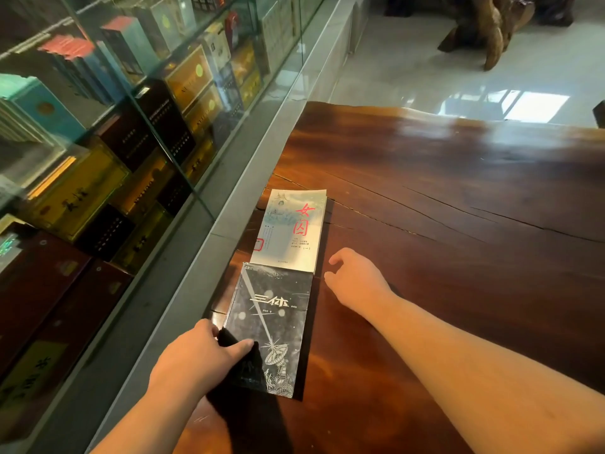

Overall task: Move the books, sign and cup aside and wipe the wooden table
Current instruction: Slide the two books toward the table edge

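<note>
Two books lie end to end along the left edge of the dark wooden table. The nearer one is a black book with white lettering and a radio dish drawing. The farther one is a pale book with red characters. My left hand grips the black book's near left corner, thumb on the cover. A dark shape under that hand may be a cloth; I cannot tell. My right hand hovers just right of where the two books meet, fingers apart, holding nothing. No sign or cup is in view.
A glass display case full of boxed goods runs along the left, with a grey ledge between it and the table. A carved root-wood piece stands on the glossy floor beyond the table's far end.
</note>
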`<state>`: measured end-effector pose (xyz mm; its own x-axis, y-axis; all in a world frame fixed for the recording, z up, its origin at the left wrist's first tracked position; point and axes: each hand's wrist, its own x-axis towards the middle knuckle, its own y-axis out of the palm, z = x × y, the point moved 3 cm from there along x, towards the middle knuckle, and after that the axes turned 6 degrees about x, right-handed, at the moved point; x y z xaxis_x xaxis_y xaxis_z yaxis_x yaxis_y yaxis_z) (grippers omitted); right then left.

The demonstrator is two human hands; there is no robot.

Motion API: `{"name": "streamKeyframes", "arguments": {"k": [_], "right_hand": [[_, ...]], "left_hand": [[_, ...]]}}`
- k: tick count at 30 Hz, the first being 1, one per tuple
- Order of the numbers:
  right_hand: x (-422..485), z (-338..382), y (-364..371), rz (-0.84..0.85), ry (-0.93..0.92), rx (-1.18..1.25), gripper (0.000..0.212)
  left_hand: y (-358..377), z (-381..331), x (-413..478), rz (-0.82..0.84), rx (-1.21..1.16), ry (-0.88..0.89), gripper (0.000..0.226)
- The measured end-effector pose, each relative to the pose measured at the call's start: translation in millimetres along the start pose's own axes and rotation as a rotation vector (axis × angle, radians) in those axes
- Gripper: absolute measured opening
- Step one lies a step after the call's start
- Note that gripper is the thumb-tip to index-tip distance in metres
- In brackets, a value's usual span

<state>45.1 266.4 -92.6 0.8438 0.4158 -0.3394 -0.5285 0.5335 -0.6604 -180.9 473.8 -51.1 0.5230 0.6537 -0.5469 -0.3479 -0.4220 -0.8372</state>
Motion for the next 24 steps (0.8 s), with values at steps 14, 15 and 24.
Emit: {"name": "streamKeyframes", "arguments": {"k": [14, 15, 24], "right_hand": [[-48.8, 10.1, -61.3, 0.013, -0.328, -0.373, 0.069], [-52.8, 7.5, -69.5, 0.015, -0.345, -0.416, 0.076], [-134.3, -67.5, -161.2, -0.060, -0.293, -0.416, 0.076]], "left_hand": [[-42.9, -54.6, -34.6, -0.385, 0.024, 0.355, 0.092], [-48.2, -66.5, -41.0, -0.411, 0.051, 0.390, 0.093], [-55.9, -173.6, -113.9, -0.246, 0.107, 0.581, 0.069]]}}
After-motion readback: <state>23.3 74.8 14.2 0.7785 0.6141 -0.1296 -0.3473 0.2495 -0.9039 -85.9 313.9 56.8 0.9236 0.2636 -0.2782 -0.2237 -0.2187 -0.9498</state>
